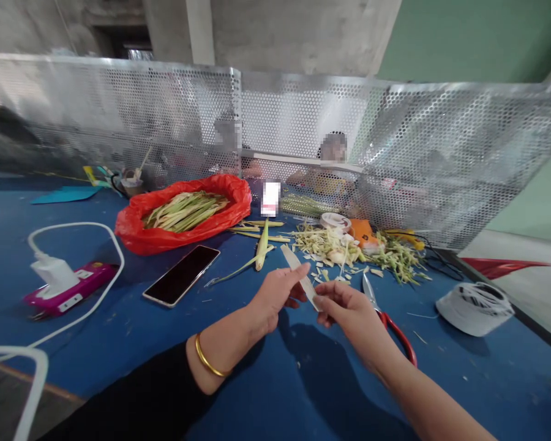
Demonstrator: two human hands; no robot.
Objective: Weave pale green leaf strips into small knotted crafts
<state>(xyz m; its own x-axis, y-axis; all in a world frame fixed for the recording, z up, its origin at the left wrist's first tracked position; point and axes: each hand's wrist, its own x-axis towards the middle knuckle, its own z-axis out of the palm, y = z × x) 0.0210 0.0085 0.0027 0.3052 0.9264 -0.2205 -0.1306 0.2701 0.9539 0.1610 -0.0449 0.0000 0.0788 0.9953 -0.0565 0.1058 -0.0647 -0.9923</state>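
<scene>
A pale, flat strip [294, 260] slants between my two hands above the blue table. My left hand [280, 291] is closed on its middle, thumb on top. At the strip's lower end, the fingertips of my right hand [337, 304] pinch it. What the strip is made of I cannot tell. Just beyond my left hand lies a pale green plant stalk [262, 248] with a thin trailing leaf. Red-handled scissors [371, 290] rest beside my right hand, partly hidden by my forearm.
A red plastic bag [133, 228] holds long green stalks [183, 211]. Around it are a phone [182, 275] and a purple power strip [73, 288] with a white cable. Plant scraps [321, 242], a tape roll [335, 221] and a white roll [475, 308] lie rightward. A perforated metal screen [298, 116] stands behind, people beyond.
</scene>
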